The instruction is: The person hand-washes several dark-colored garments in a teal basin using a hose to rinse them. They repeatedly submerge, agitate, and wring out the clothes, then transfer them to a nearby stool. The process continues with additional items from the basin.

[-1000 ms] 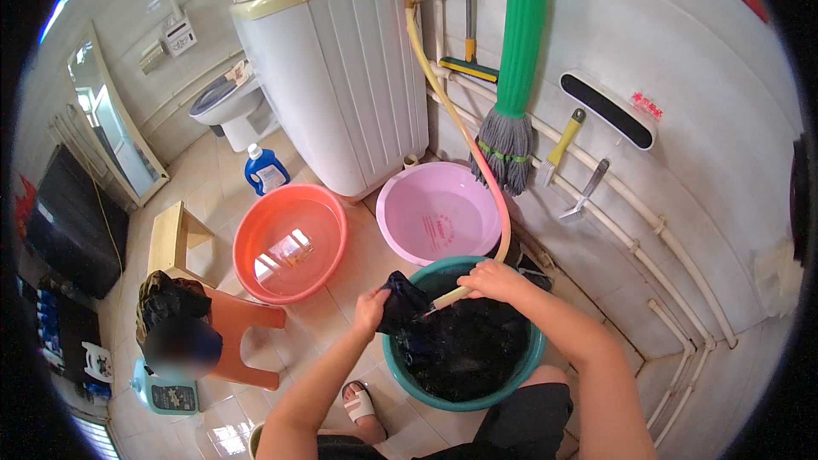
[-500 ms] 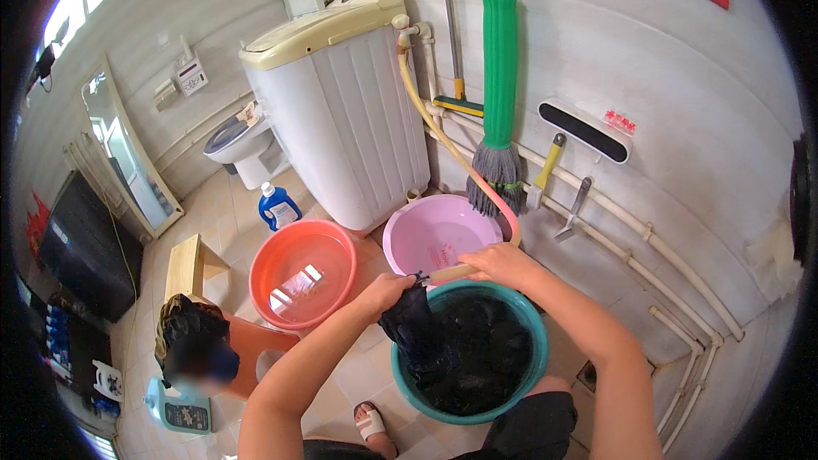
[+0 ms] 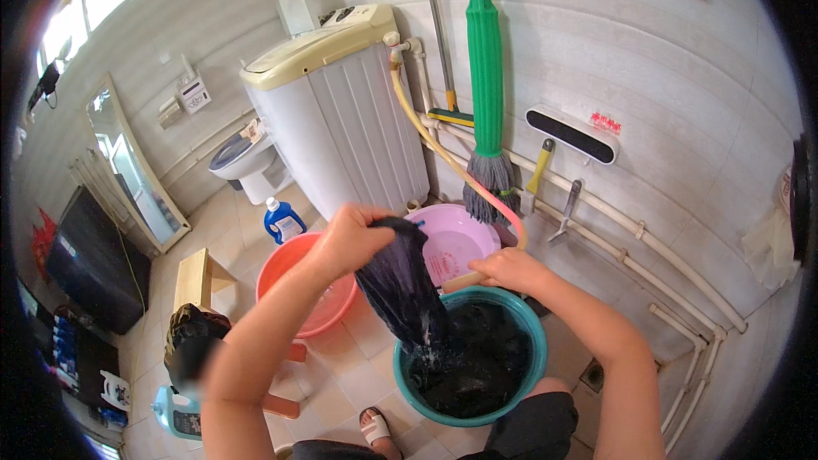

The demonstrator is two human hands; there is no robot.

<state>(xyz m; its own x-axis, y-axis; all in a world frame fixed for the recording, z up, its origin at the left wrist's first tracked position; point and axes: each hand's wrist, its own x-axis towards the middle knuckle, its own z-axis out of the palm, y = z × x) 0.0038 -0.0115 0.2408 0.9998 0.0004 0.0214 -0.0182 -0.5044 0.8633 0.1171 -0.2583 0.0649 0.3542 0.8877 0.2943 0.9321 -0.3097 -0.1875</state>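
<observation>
My left hand [image 3: 356, 243] is closed on the upper end of a dark wet cloth garment [image 3: 399, 285], raised over the left rim of a teal basin [image 3: 535, 375]. The garment's lower end hangs into the basin, where dark water and more dark cloth [image 3: 477, 366] lie. Over the far rim, my right hand [image 3: 511, 271] grips a yellow-pink hose [image 3: 452, 162] near its end. The hose end [image 3: 460, 283] points left, toward the garment. Whether water runs from it is hard to make out.
Beyond the teal basin stand a pink basin [image 3: 452, 243] and an orange basin [image 3: 307, 311]. A blue bottle [image 3: 283, 223], a washing machine [image 3: 349, 111] and a wooden stool [image 3: 198, 281] are farther off. A green-handled mop [image 3: 486, 77] hangs by the wall; another person [image 3: 192, 332] is at left.
My left hand has lifted the garment up and to the left, stretching it out above the basin. The right hand, still on the hose, has shifted slightly right.
</observation>
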